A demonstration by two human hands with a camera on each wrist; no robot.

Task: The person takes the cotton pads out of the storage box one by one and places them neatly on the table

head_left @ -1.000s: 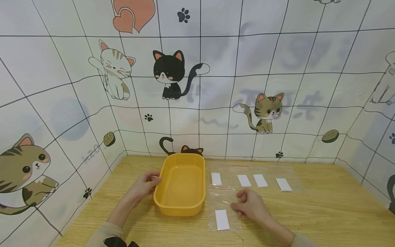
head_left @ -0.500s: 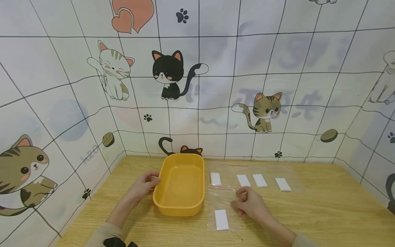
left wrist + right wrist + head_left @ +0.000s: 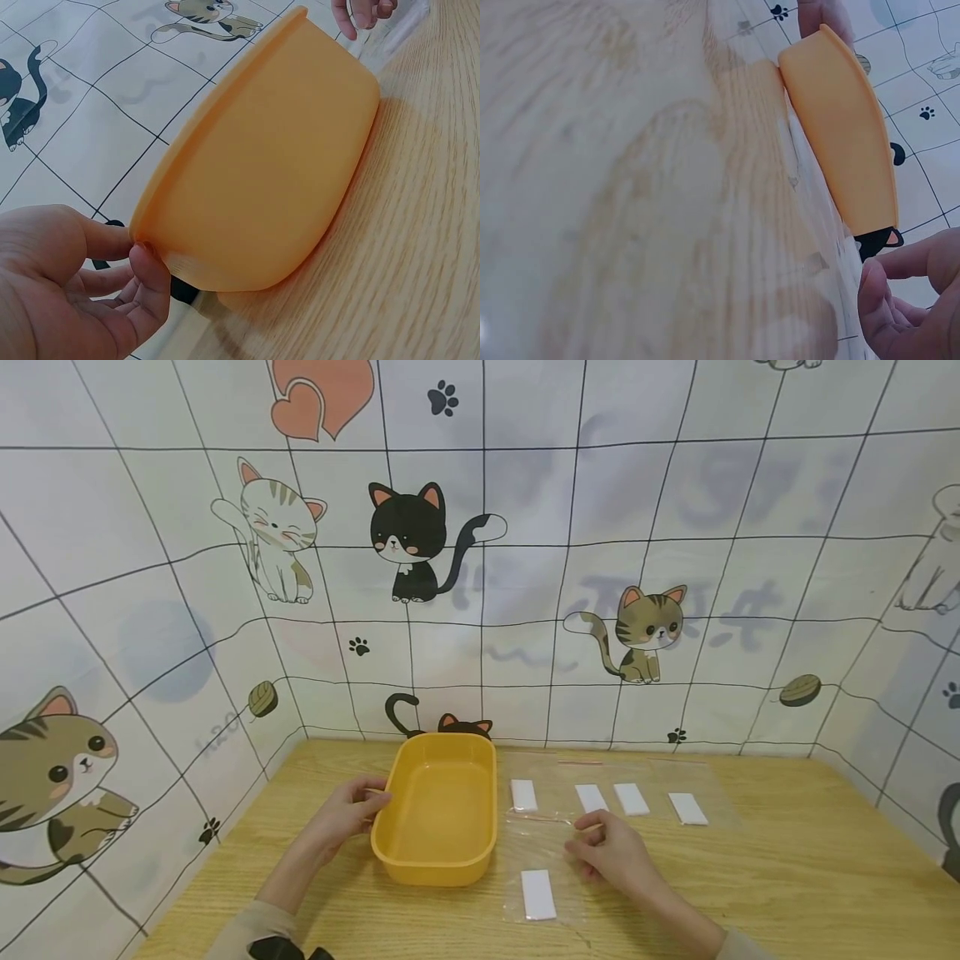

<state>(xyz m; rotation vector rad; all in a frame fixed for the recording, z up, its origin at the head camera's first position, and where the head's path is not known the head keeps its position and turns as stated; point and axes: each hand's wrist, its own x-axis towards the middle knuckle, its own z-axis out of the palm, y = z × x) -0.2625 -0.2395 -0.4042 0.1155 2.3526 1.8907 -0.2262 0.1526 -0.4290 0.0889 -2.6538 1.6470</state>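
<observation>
On the wooden table stands a yellow plastic basin (image 3: 435, 874) with nothing in it. My left hand (image 3: 348, 817) pinches its left rim, the thumb on the outer wall and a finger over the edge in the left wrist view. To the basin's right lies a flat clear zip bag (image 3: 536, 852) with a white rectangular piece (image 3: 537, 895) inside. My right hand (image 3: 613, 853) hovers low at this bag's right edge, fingers loosely bent and thumb close to the index finger. Nothing shows between those fingertips in the right wrist view.
Behind the front bag, several more clear bags with white rectangular pieces (image 3: 688, 808) lie in a row along the back of the table (image 3: 810, 860). A white cloth (image 3: 517, 652) with cat prints hangs behind and at both sides.
My right hand has shifted slightly to the right along the front bag's edge. My left hand, the basin and the bags stay where they were.
</observation>
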